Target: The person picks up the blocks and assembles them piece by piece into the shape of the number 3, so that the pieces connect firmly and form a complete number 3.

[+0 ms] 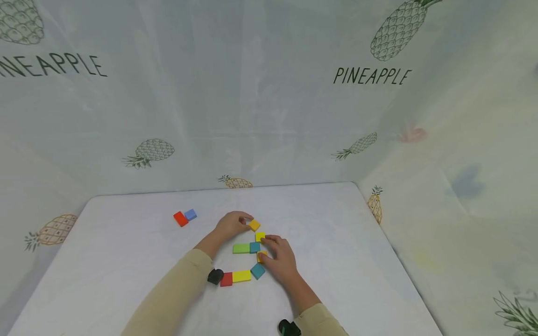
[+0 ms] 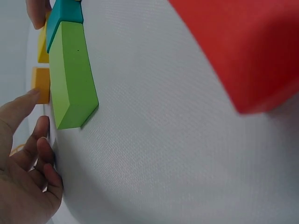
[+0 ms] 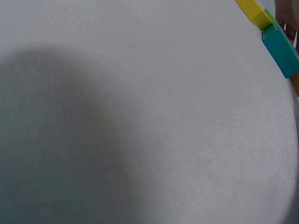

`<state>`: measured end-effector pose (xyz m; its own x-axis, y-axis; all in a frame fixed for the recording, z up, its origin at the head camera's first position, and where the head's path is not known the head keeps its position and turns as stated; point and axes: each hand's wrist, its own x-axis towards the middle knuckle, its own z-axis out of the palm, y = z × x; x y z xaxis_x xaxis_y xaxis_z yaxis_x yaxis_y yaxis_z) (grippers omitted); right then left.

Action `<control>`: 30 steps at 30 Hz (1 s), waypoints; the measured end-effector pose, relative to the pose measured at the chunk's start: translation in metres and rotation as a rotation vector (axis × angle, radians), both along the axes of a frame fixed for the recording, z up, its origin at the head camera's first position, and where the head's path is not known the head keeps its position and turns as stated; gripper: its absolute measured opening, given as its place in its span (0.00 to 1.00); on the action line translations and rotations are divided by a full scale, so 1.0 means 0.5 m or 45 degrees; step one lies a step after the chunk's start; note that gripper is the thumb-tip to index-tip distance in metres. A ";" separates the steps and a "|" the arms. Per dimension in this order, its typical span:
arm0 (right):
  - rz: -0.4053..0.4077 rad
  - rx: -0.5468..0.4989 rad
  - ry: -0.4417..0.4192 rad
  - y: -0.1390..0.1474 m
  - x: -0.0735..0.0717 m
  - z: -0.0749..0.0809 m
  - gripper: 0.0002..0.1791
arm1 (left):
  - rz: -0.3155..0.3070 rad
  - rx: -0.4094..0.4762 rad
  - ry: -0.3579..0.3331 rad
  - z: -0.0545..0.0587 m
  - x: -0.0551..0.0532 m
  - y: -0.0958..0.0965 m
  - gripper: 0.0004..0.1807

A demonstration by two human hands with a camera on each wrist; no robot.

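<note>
My left hand (image 1: 232,225) pinches an orange-yellow block (image 1: 254,225) at the far end of a block line, its other fingers curled under the palm. My right hand (image 1: 281,255) rests along the line's right side. Its index fingertip touches a yellow block (image 1: 260,236); its thumb lies on an orange-yellow block (image 1: 262,257), partly covered. Between those two sits a teal block (image 1: 254,248), with a long green block (image 2: 77,79) joined on its left. Nearer me a teal block (image 1: 258,271) lies turned at an angle, beside a long yellow block (image 1: 241,276) and a red block (image 1: 226,279).
Toward the back left of the white table (image 1: 344,224), an orange-red block (image 1: 180,219) and a blue block (image 1: 191,214) lie together. A black wrist camera (image 1: 215,276) overlaps the red block's left side in the head view. Pineapple-printed curtains (image 1: 260,93) surround the table.
</note>
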<state>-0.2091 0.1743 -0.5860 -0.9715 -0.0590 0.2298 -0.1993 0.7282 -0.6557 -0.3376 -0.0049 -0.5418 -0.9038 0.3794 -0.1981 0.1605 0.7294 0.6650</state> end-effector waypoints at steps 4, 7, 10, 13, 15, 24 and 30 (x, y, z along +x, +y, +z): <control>-0.009 0.017 0.001 0.001 -0.002 -0.004 0.23 | -0.029 -0.002 -0.001 0.002 -0.003 0.003 0.16; -0.005 0.013 0.009 0.001 -0.003 -0.005 0.23 | -0.064 -0.003 -0.004 0.002 -0.008 0.006 0.16; 0.001 0.017 0.027 0.001 -0.002 -0.004 0.22 | -0.093 -0.003 -0.008 0.000 -0.014 0.007 0.17; 0.003 0.018 0.039 0.001 -0.002 -0.004 0.22 | -0.114 -0.005 -0.017 -0.001 -0.020 0.008 0.18; 0.002 0.012 0.037 0.001 -0.003 -0.004 0.22 | -0.122 -0.005 -0.026 -0.001 -0.022 0.010 0.18; -0.094 -0.111 -0.053 0.002 -0.003 -0.005 0.23 | -0.139 -0.016 -0.034 0.003 -0.028 0.020 0.16; -0.101 -0.137 -0.055 0.001 -0.002 0.000 0.22 | -0.148 -0.009 -0.024 0.004 -0.026 0.020 0.15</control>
<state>-0.2098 0.1748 -0.5862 -0.9813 0.0412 0.1882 -0.1135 0.6656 -0.7376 -0.3507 0.0050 -0.5397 -0.8498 0.4799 -0.2179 0.2315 0.7112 0.6638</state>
